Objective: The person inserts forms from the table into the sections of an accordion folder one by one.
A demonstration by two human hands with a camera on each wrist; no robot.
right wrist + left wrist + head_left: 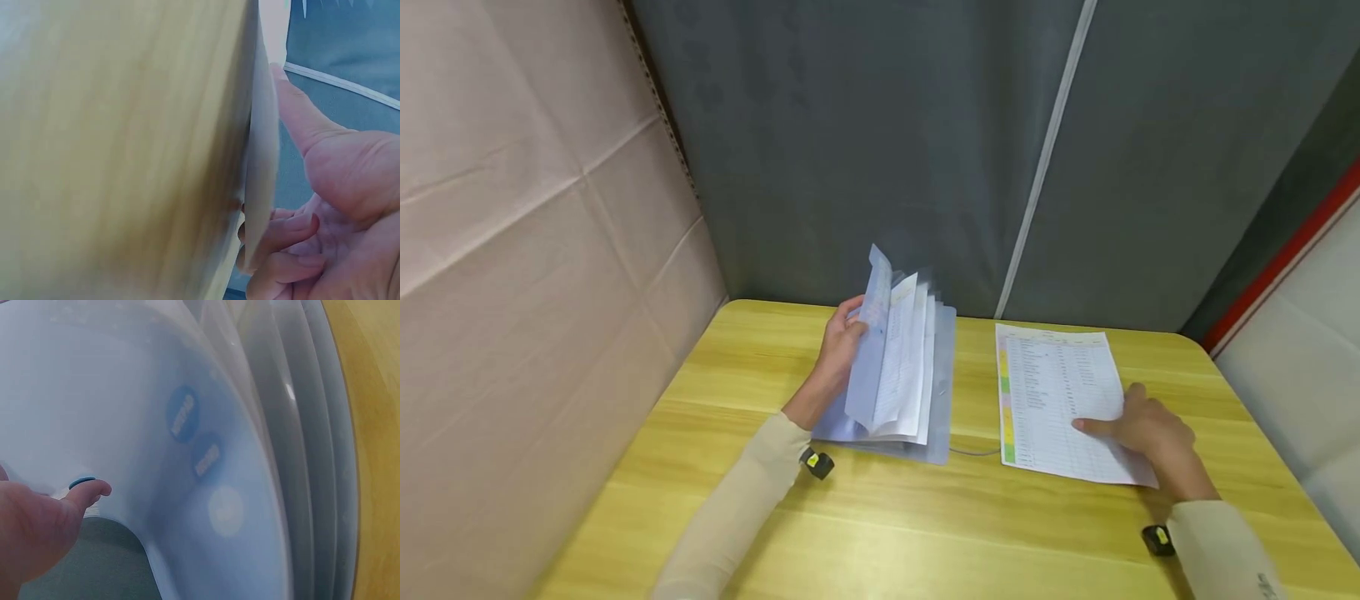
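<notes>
A pale blue translucent folder [942,392] lies open on the yellow wooden table [925,517], left of centre. My left hand [847,335] grips the top edge of its front sleeves and holds them upright, so white pages fan out behind. In the left wrist view my thumb [59,515] presses on a blue sleeve [187,431] with round blue stickers. A printed sheet [1052,392] with a coloured left margin lies to the right. My right hand [1138,427] pinches its right edge. The right wrist view shows the thumb [303,115] on one side of the sheet's edge [262,162] and curled fingers [284,247] on the other.
A grey fabric wall [925,142] with a white seam stands right behind the table. A cardboard panel [527,250] closes off the left side. A red-edged strip [1285,258] and a pale panel lie at the right. A thin cord [973,452] trails from the folder.
</notes>
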